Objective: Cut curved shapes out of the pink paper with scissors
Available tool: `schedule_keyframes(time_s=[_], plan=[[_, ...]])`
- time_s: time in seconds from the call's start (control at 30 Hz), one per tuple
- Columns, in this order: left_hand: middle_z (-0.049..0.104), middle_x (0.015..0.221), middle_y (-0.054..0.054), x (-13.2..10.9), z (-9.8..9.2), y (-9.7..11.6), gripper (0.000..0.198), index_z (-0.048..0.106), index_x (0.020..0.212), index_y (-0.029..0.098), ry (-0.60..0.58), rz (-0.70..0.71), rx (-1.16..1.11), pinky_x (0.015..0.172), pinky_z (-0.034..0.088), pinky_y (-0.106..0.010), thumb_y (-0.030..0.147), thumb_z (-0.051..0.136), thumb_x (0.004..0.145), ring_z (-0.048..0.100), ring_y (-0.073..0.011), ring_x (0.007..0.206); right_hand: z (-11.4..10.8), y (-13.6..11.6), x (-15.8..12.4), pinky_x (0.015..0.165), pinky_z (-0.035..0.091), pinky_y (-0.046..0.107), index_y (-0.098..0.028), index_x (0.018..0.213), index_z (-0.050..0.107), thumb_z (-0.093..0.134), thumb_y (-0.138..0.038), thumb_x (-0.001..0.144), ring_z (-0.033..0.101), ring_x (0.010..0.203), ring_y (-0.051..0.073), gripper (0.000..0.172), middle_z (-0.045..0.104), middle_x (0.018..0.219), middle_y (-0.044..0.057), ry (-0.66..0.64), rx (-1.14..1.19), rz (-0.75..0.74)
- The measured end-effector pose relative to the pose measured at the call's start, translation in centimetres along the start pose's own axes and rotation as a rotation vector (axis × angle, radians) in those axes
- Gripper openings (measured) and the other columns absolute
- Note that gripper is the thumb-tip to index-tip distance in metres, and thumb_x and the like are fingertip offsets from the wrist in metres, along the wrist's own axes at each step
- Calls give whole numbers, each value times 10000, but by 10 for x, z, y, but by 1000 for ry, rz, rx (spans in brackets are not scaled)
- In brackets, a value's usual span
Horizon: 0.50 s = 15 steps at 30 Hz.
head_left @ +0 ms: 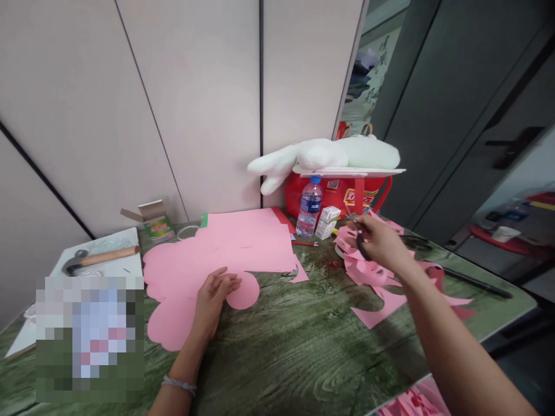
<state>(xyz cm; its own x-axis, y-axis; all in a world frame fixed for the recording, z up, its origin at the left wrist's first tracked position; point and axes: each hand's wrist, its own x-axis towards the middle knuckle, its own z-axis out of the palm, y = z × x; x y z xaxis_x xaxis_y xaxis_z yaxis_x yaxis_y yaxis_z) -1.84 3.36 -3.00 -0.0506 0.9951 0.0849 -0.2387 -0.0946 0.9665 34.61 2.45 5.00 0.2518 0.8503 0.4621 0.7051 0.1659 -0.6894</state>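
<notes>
Reference point: the water bottle [309, 215], standing upright on the green wood-grain surface [321, 352].

Right hand [381, 240]: holding dark-handled scissors [361, 246] to the right of the bottle, fingers closing around the handles, blades pointing away from the wearer. Pink paper scraps [373, 315] are lying in a heap beneath this hand, right of the bottle and spreading nearer to the wearer.

Left hand [211, 299]: resting over the pink paper cutout [171, 271], to the left of the bottle and nearer the wearer. Fingers are curling loosely beside a rounded pink paper piece [245, 293]; cannot tell whether they are pinching it.

The cutout is lying flat left of the bottle, showing a scalloped outer edge. A red pencil [306, 244] is lying just in front of the bottle.

Surroundings: a small carton [328, 223] is standing just right of the bottle; a red bag [297, 190] is sitting behind it. A white plush toy [355, 153] is lying above and behind the bottle. A claw hammer [108, 256] is lying well to its left.
</notes>
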Motion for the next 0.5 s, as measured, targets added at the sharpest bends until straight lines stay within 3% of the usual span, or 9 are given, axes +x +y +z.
schedule_keyframes(time_s=[0.03,0.13,0.23,0.33,0.5], plan=[[717,895,-81,0,1,0,437,558,1050,136,-3,0,-7,865,524,-431,361,719,712,701,-235,844,13,-13,1,730,498,334,-186,842,585,743,-133,590,642,854,238,302,679,878,75,-148,410,149],[714,898,-82,-1,1,0,444,553,1055,136,-12,1,-24,877,519,-439,360,720,710,700,-240,855,60,-37,2,713,553,359,-197,819,524,724,-252,677,659,795,198,252,677,824,48,-317,742,338],[713,896,-80,0,0,-2,451,543,1067,133,-20,-1,-32,868,523,-436,352,720,715,701,-237,847,99,-35,2,630,578,372,-180,812,516,723,-188,700,628,651,161,235,626,688,4,-354,831,490],[714,896,-76,1,-1,-6,466,529,1085,134,-25,0,-37,867,523,-435,347,721,718,701,-234,849,118,-22,3,588,575,349,-149,871,549,663,-150,790,585,589,129,140,586,668,-20,-376,855,630],[714,898,-71,3,-4,-9,510,510,1108,136,-23,1,-54,878,517,-441,377,720,712,700,-231,851,121,-10,2,742,547,361,-142,1146,554,548,-272,921,625,892,188,260,600,1098,75,-398,856,783]])
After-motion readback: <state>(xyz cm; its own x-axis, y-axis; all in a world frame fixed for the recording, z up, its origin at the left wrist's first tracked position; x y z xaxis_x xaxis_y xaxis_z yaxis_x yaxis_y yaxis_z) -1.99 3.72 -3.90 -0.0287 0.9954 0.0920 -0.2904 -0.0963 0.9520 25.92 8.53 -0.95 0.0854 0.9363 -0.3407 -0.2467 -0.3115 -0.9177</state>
